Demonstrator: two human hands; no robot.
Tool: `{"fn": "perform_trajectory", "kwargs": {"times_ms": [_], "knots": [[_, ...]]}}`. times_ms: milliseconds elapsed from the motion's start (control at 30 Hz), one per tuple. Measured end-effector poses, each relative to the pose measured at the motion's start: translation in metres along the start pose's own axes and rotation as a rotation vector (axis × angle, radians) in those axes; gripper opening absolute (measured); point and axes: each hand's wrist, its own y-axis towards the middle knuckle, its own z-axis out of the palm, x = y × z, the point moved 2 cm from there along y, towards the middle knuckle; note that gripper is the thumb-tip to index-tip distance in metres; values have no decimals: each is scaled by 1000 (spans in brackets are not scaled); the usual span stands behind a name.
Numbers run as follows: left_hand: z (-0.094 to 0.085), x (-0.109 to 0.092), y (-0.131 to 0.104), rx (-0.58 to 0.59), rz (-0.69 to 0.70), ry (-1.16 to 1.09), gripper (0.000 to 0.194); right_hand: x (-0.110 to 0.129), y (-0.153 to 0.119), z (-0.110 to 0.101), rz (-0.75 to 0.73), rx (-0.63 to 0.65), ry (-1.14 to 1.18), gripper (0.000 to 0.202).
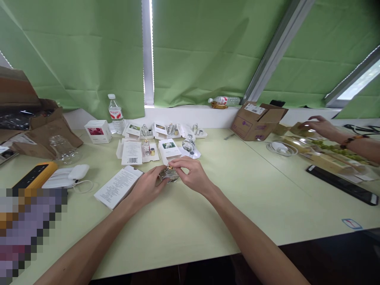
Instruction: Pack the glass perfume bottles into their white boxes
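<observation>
A small clear glass perfume bottle (pixel 170 175) with a gold-coloured neck is at the middle of the table's front half. My left hand (pixel 149 184) grips its left side, thumb in front. From the right, my right hand (pixel 190 174) pinches the gold top; what exactly lies between those fingertips is hidden. Just behind stands a white box with a flower picture (pixel 169 148), beside a round clear bottle (pixel 188 145) on white paper. An upright small bottle (pixel 146 147) and a gold cap (pixel 152 151) are left of that box. A long white printed box (pixel 119 187) lies by my left forearm.
More opened perfume boxes (pixel 132 130) line the back. Left are a pink-pictured box (pixel 98 132), a water bottle (pixel 115 114) and a yellow-black device (pixel 35 178). Right are a cardboard carton (pixel 257 120), a coiled white cable (pixel 281 149), a black phone-like slab (pixel 341 184) and another person's hand (pixel 322 126).
</observation>
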Motion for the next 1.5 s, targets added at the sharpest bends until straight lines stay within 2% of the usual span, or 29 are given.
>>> {"fn": "perform_trajectory", "kwargs": {"times_ms": [867, 1133, 1500], "knots": [[-2, -3, -1, -10, -14, -11, 36, 1, 2, 5, -49, -29, -62, 18], [0, -2, 0, -4, -6, -6, 34, 7, 5, 6, -87, -40, -180, 17], [-2, -4, -1, -10, 9, -26, 30, 10, 8, 9, -45, -29, -215, 14]]}}
